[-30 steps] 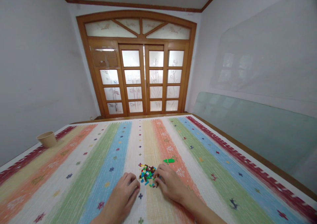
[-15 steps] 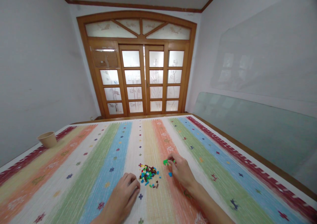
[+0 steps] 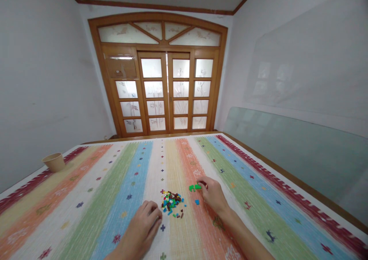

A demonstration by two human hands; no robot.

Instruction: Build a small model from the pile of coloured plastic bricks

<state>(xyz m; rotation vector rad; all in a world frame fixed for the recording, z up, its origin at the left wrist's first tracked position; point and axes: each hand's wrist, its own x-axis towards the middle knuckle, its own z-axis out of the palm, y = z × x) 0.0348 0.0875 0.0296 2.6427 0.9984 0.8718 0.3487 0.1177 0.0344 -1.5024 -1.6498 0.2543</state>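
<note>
A pile of small toy bricks in blue, green, brown, white and yellow lies on the striped cloth between my hands. Just left of it my left hand rests on the cloth, its fingers curled in, with nothing showing in them. To the right of the pile, my right hand has thumb and fingers closed together at some flat green bricks on the orange stripe. What the fingertips hold, if anything, is too small to make out. A blue brick lies apart, below the green ones.
Several loose bricks lie scattered at the pile's near edge. A tan paper cup stands at the table's far left edge. The striped tablecloth covers the table. Beyond are wooden doors and a greenish glass panel at right.
My right hand has shifted slightly to the right, uncovering more of the green bricks. My left hand and the pile stay where they were.
</note>
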